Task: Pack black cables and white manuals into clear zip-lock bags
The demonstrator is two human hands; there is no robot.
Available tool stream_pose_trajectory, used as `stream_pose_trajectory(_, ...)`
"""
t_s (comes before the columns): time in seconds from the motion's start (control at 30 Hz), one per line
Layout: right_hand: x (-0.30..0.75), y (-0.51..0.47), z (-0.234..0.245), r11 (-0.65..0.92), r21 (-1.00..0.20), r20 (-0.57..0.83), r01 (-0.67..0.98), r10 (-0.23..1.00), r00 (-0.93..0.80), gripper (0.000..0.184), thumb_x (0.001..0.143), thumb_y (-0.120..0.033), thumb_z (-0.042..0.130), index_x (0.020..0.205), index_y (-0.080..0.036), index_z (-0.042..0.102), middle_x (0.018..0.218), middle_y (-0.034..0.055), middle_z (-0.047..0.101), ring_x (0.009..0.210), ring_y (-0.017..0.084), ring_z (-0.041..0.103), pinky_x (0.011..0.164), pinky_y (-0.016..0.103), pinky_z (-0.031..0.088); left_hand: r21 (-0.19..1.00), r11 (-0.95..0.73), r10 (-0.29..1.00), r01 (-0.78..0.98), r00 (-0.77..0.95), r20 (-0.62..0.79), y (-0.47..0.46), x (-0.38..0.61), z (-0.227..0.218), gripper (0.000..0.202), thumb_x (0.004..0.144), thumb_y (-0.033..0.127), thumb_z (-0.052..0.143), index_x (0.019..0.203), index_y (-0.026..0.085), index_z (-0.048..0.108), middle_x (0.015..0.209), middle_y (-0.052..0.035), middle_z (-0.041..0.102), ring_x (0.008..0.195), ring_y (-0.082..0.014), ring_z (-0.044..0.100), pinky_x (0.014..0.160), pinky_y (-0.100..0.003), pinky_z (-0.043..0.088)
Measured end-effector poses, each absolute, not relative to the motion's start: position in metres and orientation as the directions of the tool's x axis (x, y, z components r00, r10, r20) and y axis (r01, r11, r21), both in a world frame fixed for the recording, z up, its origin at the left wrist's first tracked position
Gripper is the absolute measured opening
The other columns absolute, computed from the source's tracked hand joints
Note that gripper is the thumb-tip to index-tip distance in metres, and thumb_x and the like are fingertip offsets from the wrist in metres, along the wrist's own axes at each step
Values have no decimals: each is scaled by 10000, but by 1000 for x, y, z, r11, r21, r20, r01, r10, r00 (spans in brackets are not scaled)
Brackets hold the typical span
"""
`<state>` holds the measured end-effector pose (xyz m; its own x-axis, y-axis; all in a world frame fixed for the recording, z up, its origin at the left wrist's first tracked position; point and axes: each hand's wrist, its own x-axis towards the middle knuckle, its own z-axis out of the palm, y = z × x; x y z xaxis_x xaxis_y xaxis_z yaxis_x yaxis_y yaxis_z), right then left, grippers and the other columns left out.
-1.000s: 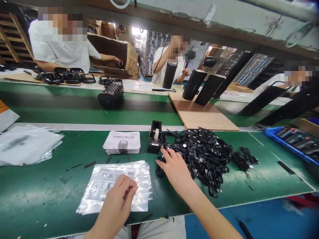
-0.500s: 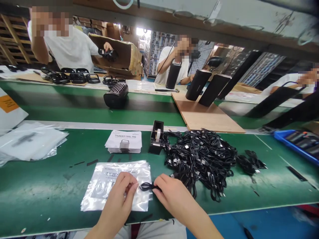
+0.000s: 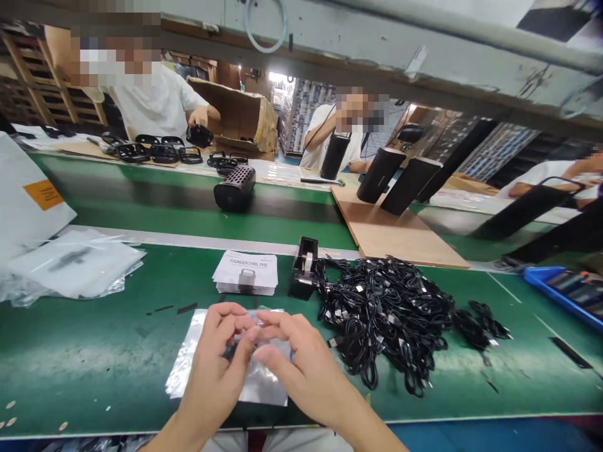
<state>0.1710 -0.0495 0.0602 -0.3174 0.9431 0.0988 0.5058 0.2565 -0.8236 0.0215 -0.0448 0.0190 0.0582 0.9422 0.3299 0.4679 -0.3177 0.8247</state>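
My left hand (image 3: 223, 355) is curled over a stack of clear plastic bags (image 3: 181, 370), its fingertips bent in. A dark bit of black cable (image 3: 230, 348) shows under its fingers, mostly hidden. Meeting it from the other side, my right hand (image 3: 296, 361) has bent fingers and a thumb close to the left fingertips; what they pinch is hidden. Printed leaflets (image 3: 247, 273) are stacked just beyond the bags. To the right lies a large heap of bundled black USB cables (image 3: 386, 314), beside a black tape dispenser (image 3: 304, 270).
More plastic bags (image 3: 82, 263) lie at left. A few cable bundles (image 3: 478, 323) sit right of the heap, near a blue tray (image 3: 560, 295). Across the bench, black speakers (image 3: 379, 176) stand on a wooden board (image 3: 405, 238). Co-workers in white shirts sit opposite.
My right hand has moved left and up to meet my left hand over the bags. The cable bundle it held is now mostly hidden by the hands. The camera view has shifted slightly.
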Motion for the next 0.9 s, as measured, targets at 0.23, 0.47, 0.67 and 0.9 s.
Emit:
stream_pose_trajectory(0.23, 163, -11, 125, 507, -730, 298, 458, 840, -454, 149, 777, -180, 615, 910, -240, 584, 745, -65, 644, 747, 123, 599, 847, 306, 388, 974, -186, 982, 131, 52, 181, -16, -4, 37, 511, 757, 586, 497, 1143, 261, 416, 1295, -77, 405, 1233, -253, 342, 1014, -410, 266)
stream_pose_trajectory(0.47, 179, -6, 148, 584, -728, 282, 359, 733, -619, 393, 796, -246, 587, 1177, -270, 495, 783, -30, 642, 882, 174, 589, 857, 339, 425, 981, 78, 950, -177, 311, -20, -11, -9, 38, 451, 655, 554, 646, 934, 206, 580, 785, -2, 613, 743, -167, 576, 655, -253, 457)
stream_pose_trajectory(0.67, 195, -24, 85, 351, -909, 328, 224, 935, -135, 559, 755, -351, 617, 1255, -248, 387, 915, 24, 564, 884, 179, 552, 851, 340, 431, 999, 26, 994, 43, 107, -31, -20, -1, 31, 319, 760, 479, 561, 737, 174, 650, 629, 5, 588, 615, -144, 525, 571, -233, 426)
stream_pose_trajectory(0.9, 187, -40, 30, 62, -967, 37, 247, 994, -103, 223, 822, -326, 531, 696, -161, 612, 673, 4, 548, 653, 133, 493, 623, 240, 395, 986, -44, 999, 163, 34, 39, -23, 10, 27, 274, 792, 441, 512, 806, 198, 639, 741, -1, 651, 644, -149, 569, 584, -224, 452)
